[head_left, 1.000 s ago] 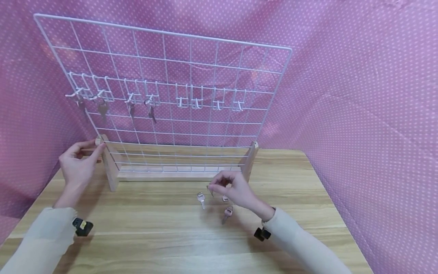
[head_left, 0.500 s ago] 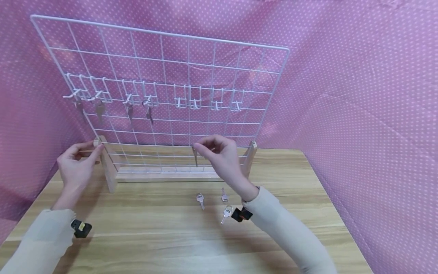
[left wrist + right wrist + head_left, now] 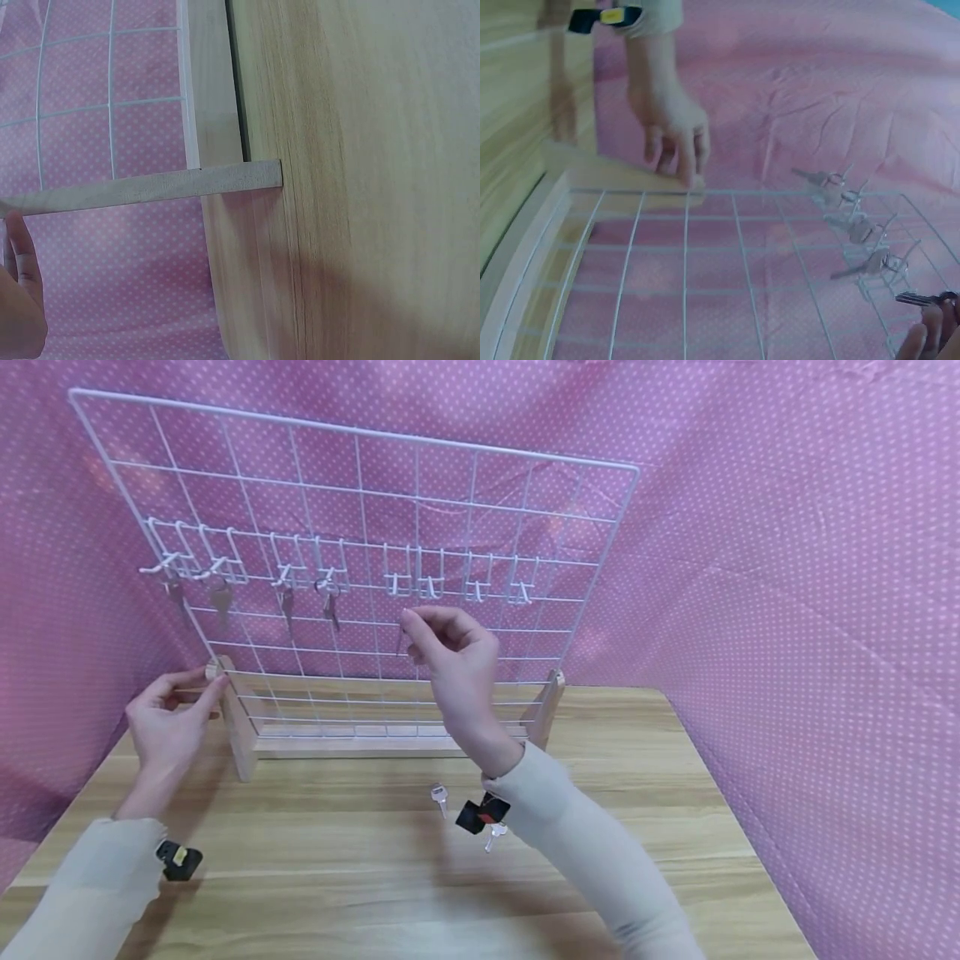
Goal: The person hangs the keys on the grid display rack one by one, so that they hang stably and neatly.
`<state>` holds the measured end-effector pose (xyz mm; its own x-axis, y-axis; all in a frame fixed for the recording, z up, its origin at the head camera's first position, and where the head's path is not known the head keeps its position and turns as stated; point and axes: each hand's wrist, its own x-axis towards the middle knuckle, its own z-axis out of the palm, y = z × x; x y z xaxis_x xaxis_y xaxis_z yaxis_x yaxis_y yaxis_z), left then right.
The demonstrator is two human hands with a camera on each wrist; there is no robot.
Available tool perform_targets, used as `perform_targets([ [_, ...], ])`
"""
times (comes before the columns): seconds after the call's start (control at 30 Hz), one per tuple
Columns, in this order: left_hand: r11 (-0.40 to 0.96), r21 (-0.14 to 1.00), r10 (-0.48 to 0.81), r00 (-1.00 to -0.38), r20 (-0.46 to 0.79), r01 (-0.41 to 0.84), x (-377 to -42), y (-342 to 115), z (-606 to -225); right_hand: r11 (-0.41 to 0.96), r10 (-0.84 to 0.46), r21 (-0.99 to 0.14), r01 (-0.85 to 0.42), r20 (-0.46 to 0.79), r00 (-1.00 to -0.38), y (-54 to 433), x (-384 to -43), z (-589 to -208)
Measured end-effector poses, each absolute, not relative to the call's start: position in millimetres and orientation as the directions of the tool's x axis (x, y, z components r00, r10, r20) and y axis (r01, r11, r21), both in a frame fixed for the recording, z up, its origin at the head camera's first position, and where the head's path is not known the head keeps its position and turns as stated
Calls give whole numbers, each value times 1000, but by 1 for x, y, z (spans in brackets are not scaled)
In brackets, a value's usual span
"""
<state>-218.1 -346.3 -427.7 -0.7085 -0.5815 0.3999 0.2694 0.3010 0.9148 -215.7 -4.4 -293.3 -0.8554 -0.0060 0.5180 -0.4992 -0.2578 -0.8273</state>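
My right hand (image 3: 456, 668) is raised before the white wire grid (image 3: 390, 653) and pinches a key (image 3: 400, 640) between thumb and fingertips. The key hangs down, just under the white hooks (image 3: 429, 585) right of the grid's middle. In the right wrist view this key (image 3: 916, 299) looks dark, with fingertips beside it. At far left, my left hand (image 3: 168, 722) grips the top of the stand's wooden upright (image 3: 238, 727) between thumb and fingers. Part of that hand (image 3: 19, 307) shows at the left wrist view's edge. Several keys (image 3: 221, 600) hang from the left hooks.
On the wooden table (image 3: 315, 852) lie a loose key (image 3: 439, 798) and a ringed key (image 3: 495, 837), the second partly covered by the black right wrist camera (image 3: 482, 812). A right wooden upright (image 3: 551, 706) holds the grid's other end. Pink dotted cloth (image 3: 787, 568) surrounds the table.
My right hand has lifted a key from the table, up and leftward to just below the hooks. The left hand stays on the upright. One table key is now hidden behind the right wrist.
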Motion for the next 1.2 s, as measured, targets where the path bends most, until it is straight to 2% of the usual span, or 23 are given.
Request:
perform_targets([
  [0.2, 294, 915, -588, -703, 400, 275, -217, -345, -428, -383, 85, -794, -472, 478, -874, -21, -215, -287],
  [0.5, 311, 909, -581, -701, 414, 278, -217, -346, -427, -433, 167, -779, -453, 424, -890, -36, -213, -283],
  [0.8, 331, 904, -575, -701, 422, 272, -217, -345, -427, -488, 183, -799, -352, 300, -936, -42, -216, -281],
  [0.97, 329, 903, -573, -701, 424, 276, -217, -344, -427, -466, 191, -798, -381, 330, -925, -42, -223, -287],
  [1.2, 327, 904, -572, -703, 422, 277, -218, -344, -428, -467, 127, -797, -383, 368, -921, -29, -224, -298],
])
